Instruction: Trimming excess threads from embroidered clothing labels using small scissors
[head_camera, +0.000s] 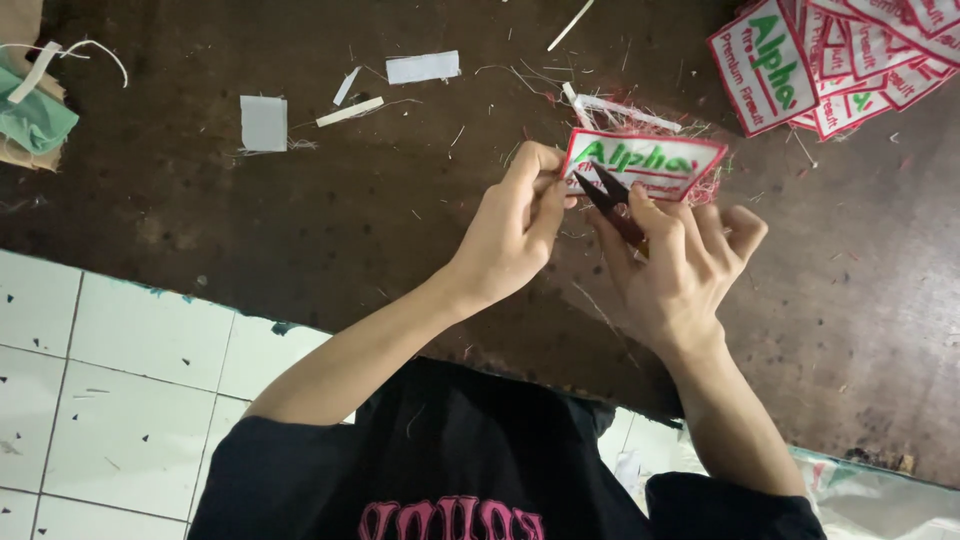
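Note:
My left hand (515, 225) pinches the left edge of a white embroidered patch (650, 163) with a red border and green lettering, held just above the dark brown table (330, 220). My right hand (680, 260) grips a small dark red thread snipper (610, 200). Its pointed blades rest against the patch's lower left edge. Loose red and green threads stick out around the patch.
A fanned pile of similar finished patches (840, 60) lies at the top right. White fabric scraps (263, 123) and strips (422, 67) are scattered on the table's far side, green cloth (35, 115) at the left edge. A white tiled floor (110, 390) shows below the table.

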